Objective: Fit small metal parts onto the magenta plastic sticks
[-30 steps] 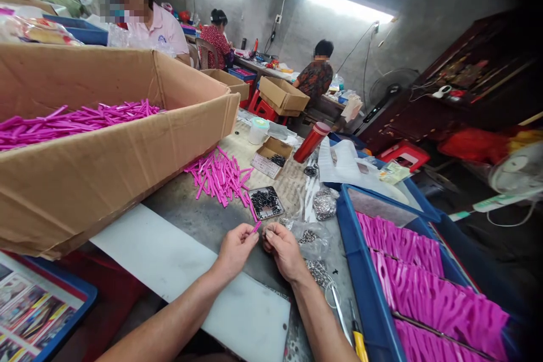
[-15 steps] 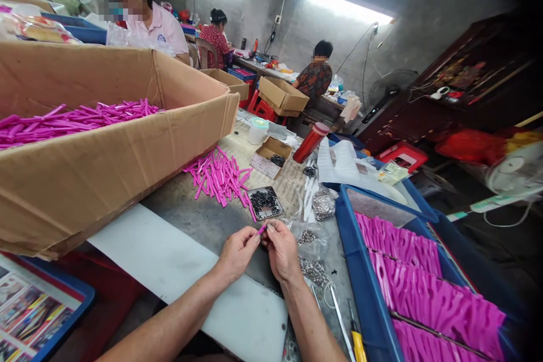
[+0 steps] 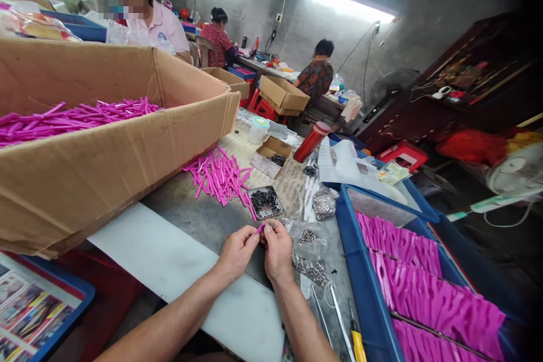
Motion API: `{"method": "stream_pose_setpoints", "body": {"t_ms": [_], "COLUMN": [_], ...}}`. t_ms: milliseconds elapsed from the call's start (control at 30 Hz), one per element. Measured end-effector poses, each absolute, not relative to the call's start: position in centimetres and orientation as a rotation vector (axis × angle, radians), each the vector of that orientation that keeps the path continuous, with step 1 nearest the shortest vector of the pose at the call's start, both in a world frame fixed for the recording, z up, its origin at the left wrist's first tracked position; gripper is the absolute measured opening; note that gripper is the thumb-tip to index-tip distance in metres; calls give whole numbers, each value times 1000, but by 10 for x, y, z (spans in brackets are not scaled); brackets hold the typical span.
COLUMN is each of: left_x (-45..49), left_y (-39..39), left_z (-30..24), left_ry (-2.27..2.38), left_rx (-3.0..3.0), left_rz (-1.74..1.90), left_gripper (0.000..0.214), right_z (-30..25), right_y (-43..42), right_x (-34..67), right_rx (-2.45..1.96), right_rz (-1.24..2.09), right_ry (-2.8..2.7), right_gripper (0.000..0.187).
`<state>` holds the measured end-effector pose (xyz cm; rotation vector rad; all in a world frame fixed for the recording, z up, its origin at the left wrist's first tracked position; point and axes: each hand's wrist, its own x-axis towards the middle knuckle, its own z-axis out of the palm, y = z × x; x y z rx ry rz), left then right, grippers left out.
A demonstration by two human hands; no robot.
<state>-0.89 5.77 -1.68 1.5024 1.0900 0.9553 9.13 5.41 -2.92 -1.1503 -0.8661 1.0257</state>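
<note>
Between the fingertips of both hands is a small magenta strip [image 3: 260,228], mostly covered by the fingers. My left hand [image 3: 236,250] pinches its left end. My right hand [image 3: 278,248] is closed at its other end; whether a tiny part is also in those fingers is hidden. Just beyond the hands stands a small square tray [image 3: 278,207] of black small parts. Behind it lies a loose heap of magenta strips [image 3: 218,178]. To the right of my right hand are clear bags of small metal parts [image 3: 309,236].
A large cardboard box [image 3: 127,169] of magenta strips stands left. Right is a blue crate [image 3: 352,249] with rows of magenta pieces. A red flask [image 3: 311,142], a small carton [image 3: 266,165] and a yellow-handled screwdriver [image 3: 358,345] lie around. Several people sit farther back.
My right hand has shifted slightly left and turned a little around the strip. My left hand stays almost in place, still pinching it.
</note>
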Motion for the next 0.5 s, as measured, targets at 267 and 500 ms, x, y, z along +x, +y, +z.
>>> {"method": "stream_pose_setpoints", "body": {"t_ms": [267, 500], "left_x": [-9, -9], "left_y": [58, 58], "left_z": [-19, -18], "left_ry": [1100, 1106], "left_rx": [1522, 1536], "left_rz": [945, 952], "left_gripper": [22, 22], "right_z": [-26, -19], "right_y": [54, 52], "right_x": [89, 89], "right_rx": [-1304, -1354], "right_rz": [854, 742], "right_ry": [-946, -1000], "right_gripper": [9, 9]}}
